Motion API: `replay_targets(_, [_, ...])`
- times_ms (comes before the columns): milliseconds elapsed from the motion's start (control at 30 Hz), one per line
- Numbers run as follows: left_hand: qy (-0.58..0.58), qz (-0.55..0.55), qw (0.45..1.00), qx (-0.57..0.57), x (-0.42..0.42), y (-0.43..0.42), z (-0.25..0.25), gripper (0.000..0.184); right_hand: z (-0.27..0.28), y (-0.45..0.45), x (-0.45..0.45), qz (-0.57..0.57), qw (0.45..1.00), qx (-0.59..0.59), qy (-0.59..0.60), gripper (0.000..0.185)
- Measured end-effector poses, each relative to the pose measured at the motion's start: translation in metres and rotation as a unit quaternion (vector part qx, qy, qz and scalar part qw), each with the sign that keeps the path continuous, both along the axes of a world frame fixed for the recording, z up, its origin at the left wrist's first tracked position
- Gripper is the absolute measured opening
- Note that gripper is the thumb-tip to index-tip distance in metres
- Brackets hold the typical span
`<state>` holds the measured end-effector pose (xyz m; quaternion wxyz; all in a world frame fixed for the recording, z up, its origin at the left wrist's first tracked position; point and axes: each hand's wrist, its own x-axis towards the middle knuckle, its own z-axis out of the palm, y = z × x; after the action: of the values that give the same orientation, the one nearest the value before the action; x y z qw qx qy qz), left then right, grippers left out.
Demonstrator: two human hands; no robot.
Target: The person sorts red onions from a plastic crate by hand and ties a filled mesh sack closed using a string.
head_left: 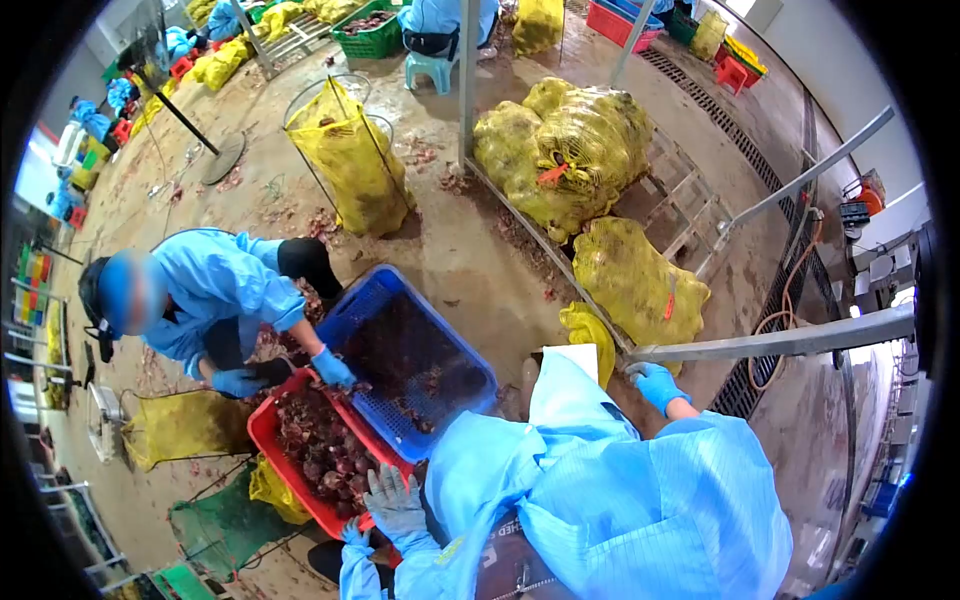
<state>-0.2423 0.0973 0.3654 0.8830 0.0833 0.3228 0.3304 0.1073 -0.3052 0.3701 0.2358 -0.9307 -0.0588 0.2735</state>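
Observation:
My left hand (pixel 396 502), in a grey glove, has its fingers spread at the near end of a red basket (pixel 262 425). Reddish-purple round produce (pixel 325 450) fills much of that basket. My right hand (pixel 656 387), in a blue glove, is beside the end of a metal rail (pixel 770 340), below a full yellow mesh bag (pixel 640 280); nothing shows in it. A blue basket (pixel 465 365) with some dark produce and scraps adjoins the red one. Another person's gloved hand (pixel 355 533) is close to my left hand.
A co-worker (pixel 215 285) in blue bends over the red basket from the left, both gloved hands near it. Large yellow mesh bags (pixel 570 150) lie on a metal frame. A wire-framed yellow bag (pixel 350 155) stands beyond the blue basket. Scraps litter the floor.

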Motion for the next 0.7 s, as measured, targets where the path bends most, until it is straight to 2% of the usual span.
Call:
replay_targets(33, [0.002,-0.001,1.000,-0.002,-0.004,-0.002,-0.002,0.056,0.001,-0.001,0.002,0.001,1.000,-0.006,0.003,0.024])
replay_targets(100, [-0.001,-0.012,1.000,0.003,0.000,0.005,-0.011,0.056,-0.006,0.012,0.002,-0.084,0.993,0.062,0.057,0.026])
replay_targets(133, [0.052,-0.027,0.998,-0.003,0.001,0.007,-0.013,0.055,0.000,0.017,-0.004,-0.088,0.995,0.044,0.005,0.026])
replay_targets(167, [0.108,-0.043,0.993,-0.011,-0.003,0.007,-0.013,0.054,0.000,0.017,-0.010,-0.127,0.988,0.089,0.008,0.026])
replay_targets(200, [0.117,-0.048,0.992,-0.012,-0.004,0.011,-0.016,0.054,-0.001,0.008,-0.023,-0.100,0.991,0.085,0.003,0.026])
replay_targets(333, [0.067,-0.102,0.991,0.052,0.046,0.044,-0.019,0.050,-0.002,-0.033,-0.058,-0.035,0.998,0.043,-0.020,0.025])
replay_targets(400, [0.038,-0.123,0.990,0.054,0.070,0.057,-0.013,0.048,0.002,-0.053,-0.074,-0.136,0.989,0.024,0.057,0.026])
replay_targets(433, [0.035,-0.122,0.990,0.057,0.082,0.061,-0.011,0.048,0.003,-0.060,-0.085,-0.194,0.979,0.044,0.050,0.027])
replay_targets(500, [-0.038,-0.188,0.979,0.071,0.105,0.068,-0.006,0.047,0.005,-0.078,-0.101,-0.181,0.983,0.032,0.031,0.028])
replay_targets(600, [-0.032,-0.188,0.980,0.062,0.127,0.070,-0.004,0.047,-0.032,-0.123,-0.121,-0.168,0.986,0.013,0.011,0.027])
replay_targets(700, [-0.029,-0.171,0.983,0.060,0.128,0.071,-0.011,0.046,-0.053,-0.140,-0.115,-0.188,0.981,0.009,0.052,0.027])
